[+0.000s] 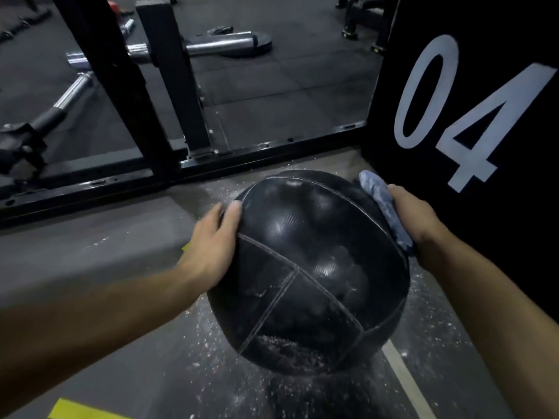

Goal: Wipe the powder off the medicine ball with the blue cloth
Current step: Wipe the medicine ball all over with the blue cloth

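The left hand (216, 237) braces the medicine ball (308, 273) with flat, ungripping fingers at 9 o'clock, so the right hand (414, 213), clutching the blue cloth (382, 207), can scrub at 2 o'clock.

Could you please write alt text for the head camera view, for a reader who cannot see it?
Two bare hands hold a black medicine ball above a powder-strewn floor: the left hand steadies its side while the right hand presses a blue cloth against it. A black panel marked 04 stands at right.
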{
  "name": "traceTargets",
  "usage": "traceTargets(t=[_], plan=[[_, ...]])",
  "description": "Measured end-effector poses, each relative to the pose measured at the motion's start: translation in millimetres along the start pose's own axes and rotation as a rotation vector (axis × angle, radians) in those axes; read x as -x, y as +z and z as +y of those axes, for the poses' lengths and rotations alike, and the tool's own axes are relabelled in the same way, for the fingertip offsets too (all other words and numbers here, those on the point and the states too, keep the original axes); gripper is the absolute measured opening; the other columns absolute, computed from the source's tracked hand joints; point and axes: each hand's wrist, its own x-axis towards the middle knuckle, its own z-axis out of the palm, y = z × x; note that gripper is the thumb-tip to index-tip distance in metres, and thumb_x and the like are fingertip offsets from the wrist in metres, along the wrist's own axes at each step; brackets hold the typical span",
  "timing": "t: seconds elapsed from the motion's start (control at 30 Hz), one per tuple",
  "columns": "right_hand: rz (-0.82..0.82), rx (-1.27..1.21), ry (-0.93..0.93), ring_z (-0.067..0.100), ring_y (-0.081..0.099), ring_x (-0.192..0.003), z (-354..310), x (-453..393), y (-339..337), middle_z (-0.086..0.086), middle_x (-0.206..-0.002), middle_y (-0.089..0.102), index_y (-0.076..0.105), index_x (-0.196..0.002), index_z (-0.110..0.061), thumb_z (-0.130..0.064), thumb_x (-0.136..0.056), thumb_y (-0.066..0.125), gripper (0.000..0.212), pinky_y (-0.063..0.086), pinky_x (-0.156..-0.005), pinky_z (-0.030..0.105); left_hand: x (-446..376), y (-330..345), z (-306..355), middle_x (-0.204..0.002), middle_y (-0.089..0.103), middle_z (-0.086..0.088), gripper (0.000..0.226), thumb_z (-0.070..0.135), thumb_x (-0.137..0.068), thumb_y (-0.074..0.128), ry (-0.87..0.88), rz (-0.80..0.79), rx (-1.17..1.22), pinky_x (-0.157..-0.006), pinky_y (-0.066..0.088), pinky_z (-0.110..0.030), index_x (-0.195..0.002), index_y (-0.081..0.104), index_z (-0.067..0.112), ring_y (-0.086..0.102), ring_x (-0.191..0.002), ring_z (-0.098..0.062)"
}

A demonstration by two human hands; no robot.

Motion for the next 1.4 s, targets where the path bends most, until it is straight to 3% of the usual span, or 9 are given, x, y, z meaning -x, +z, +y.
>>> traceTargets(t=[0.13,0.23,0.43,0.63,0.77,1.0,1.17,1.3,1.4], plan=[[0.035,-0.021,-0.033,0.022,0.074,-0.089,-8.2,-7.7,7.4,0.002,-0.100,0.079,0.079,-0.094,-0.019,-0.051,-0.089,0.064,0.035,0.057,-0.079,0.036,1.7,16.1,27.9,-0.162,0.035,0.022,0.090,0.087,-0.080,0.039,0.386,0.001,-0.171,-0.125,0.022,-0.030,-0.158,0.036,0.042,0.031,-0.149,0.001],[-0.002,0.026,-0.124,0.022,0.076,-0.102,-16.4,-6.7,11.5,-0.001,-0.107,0.081,0.081,-0.104,-0.022,-0.064,-0.081,0.061,0.051,0.058,-0.099,0.042,-14.9,18.7,26.8,-0.158,0.040,0.025,0.085,0.086,-0.080,0.040,0.381,0.030,-0.181,-0.123,0.028,-0.034,-0.155,0.041,0.046,0.036,-0.146,0.000],[-0.065,0.201,-0.416,0.012,0.062,-0.079,-38.0,-8.4,35.1,-0.005,-0.087,0.069,0.067,-0.086,-0.019,-0.044,-0.107,0.050,0.038,0.047,-0.079,0.035,-46.4,4.1,37.5,-0.151,0.049,0.024,0.056,0.070,-0.097,0.052,0.383,0.038,-0.138,-0.118,0.032,-0.028,-0.147,0.052,0.045,0.045,-0.138,0.001],[-0.054,0.205,-0.328,0.018,0.061,-0.080,-48.1,-43.3,32.8,-0.004,-0.077,0.068,0.065,-0.068,-0.023,-0.041,-0.101,0.054,0.038,0.046,-0.080,0.038,-65.9,-2.8,23.9,-0.160,0.037,0.029,0.064,0.074,-0.093,0.039,0.532,-0.132,-0.174,-0.125,0.023,-0.028,-0.153,0.043,0.051,0.030,-0.147,0.012],[-0.076,0.163,-0.208,0.020,0.072,-0.090,-61.1,-74.9,25.0,0.000,-0.091,0.078,0.077,-0.084,-0.024,-0.050,-0.099,0.059,0.034,0.053,-0.091,0.040,-93.4,17.6,55.3,-0.158,0.044,0.024,0.045,0.057,-0.107,0.042,0.557,-0.127,-0.194,-0.124,0.024,-0.026,-0.147,0.055,0.044,0.035,-0.146,0.008],[-0.193,0.351,-0.325,0.022,0.056,-0.071,-93.2,-98.4,29.6,-0.006,-0.068,0.066,0.069,-0.070,-0.025,-0.043,-0.098,0.054,0.037,0.041,-0.072,0.036,-143.0,43.1,89.0,-0.144,0.059,0.023,0.044,0.064,-0.104,0.044,0.455,-0.127,-0.205,-0.119,0.036,-0.034,-0.138,0.064,0.044,0.051,-0.136,-0.003],[-0.114,0.739,-0.669,0.022,0.050,-0.137,-91.1,-45.7,57.6,0.003,-0.146,0.057,0.066,-0.140,-0.025,-0.047,-0.098,0.034,0.057,0.037,-0.119,0.044,-167.3,37.4,93.7,-0.140,0.065,0.018,0.042,0.057,-0.106,0.044,0.411,-0.136,-0.224,-0.115,0.042,-0.033,-0.136,0.068,0.040,0.057,-0.132,-0.006],[-0.022,0.932,-0.851,0.024,0.019,-0.162,-63.1,15.4,86.7,0.003,-0.168,0.035,0.049,-0.157,-0.033,-0.045,-0.105,0.030,0.056,0.022,-0.128,0.059,-178.4,32.3,97.0,-0.121,0.075,0.010,0.038,0.055,-0.106,0.046,0.278,-0.123,-0.218,-0.103,0.049,-0.034,-0.124,0.074,0.036,0.067,-0.115,-0.013],[-0.052,0.868,-0.857,0.024,0.027,-0.158,-73.9,-3.8,80.8,0.002,-0.167,0.038,0.050,-0.156,-0.033,-0.045,-0.103,0.032,0.057,0.032,-0.124,0.055,-162.4,24.3,84.9,-0.131,0.065,0.017,0.039,0.048,-0.110,0.043,0.198,-0.074,-0.085,-0.108,0.041,-0.025,-0.132,0.070,0.030,0.060,-0.125,-0.010]])
